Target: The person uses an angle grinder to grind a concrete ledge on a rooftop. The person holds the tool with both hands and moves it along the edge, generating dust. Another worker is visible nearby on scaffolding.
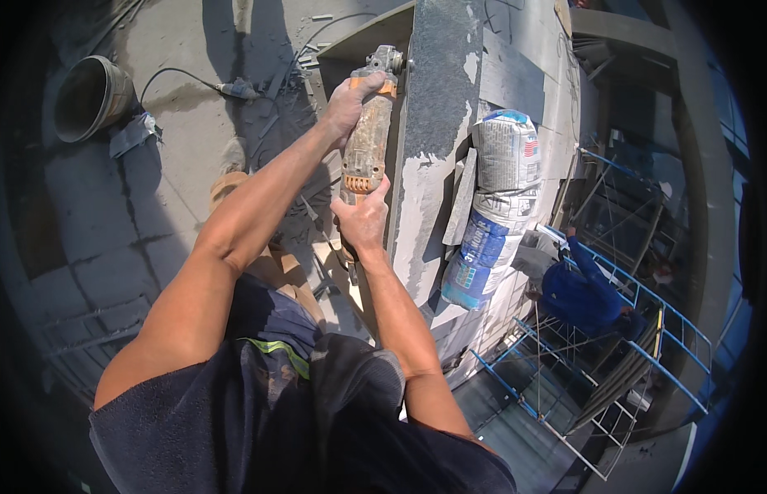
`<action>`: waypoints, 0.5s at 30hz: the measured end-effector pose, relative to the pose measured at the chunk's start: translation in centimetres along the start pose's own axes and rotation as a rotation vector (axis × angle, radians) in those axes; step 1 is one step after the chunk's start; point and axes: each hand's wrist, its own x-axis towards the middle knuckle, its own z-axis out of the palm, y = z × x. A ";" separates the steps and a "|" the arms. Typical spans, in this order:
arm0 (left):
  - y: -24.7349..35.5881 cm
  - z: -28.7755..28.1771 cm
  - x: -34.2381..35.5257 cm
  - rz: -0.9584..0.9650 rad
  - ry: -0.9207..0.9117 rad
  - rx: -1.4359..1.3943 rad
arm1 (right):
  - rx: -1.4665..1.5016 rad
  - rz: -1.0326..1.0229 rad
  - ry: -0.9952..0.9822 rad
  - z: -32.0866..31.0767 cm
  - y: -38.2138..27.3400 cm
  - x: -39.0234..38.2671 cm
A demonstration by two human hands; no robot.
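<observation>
Both my hands are closed around a dusty orange-and-grey angle grinder (368,136). My left hand (348,107) grips it near its metal head, with the thumb across the body. Farther back, my right hand (364,216) wraps the rear end by the orange vents. The grinder's head is up against the side of a wall ledge (443,82), whose dark grey top is partly coated in pale material. Whether a disc is fitted, and whether it touches the ledge, I cannot tell.
Two filled bags, one white (508,152) and one blue-and-white (482,255), lie on the ledge. Beyond the edge at right, a person in blue (583,288) is on scaffolding (639,288) at a lower level. A bucket (112,95), a cable (173,71) and rubble are on the left floor.
</observation>
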 end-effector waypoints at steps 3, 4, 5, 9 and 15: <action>0.2 -0.2 -0.1 0.004 0.023 -0.004 | -0.033 0.003 -0.005 0.0 0.1 0.2; 0.3 -0.1 -0.1 0.001 0.025 -0.035 | -0.044 0.004 -0.006 0.1 0.2 0.2; 0.3 -0.1 0.0 0.001 0.020 -0.034 | -0.042 -0.001 0.002 0.1 0.2 0.3; 0.4 -0.3 0.0 0.007 0.007 -0.045 | -0.029 0.034 -0.008 0.5 0.2 0.5; 0.8 -0.9 0.2 0.037 0.072 -0.058 | -0.056 0.000 -0.055 0.5 -0.1 1.2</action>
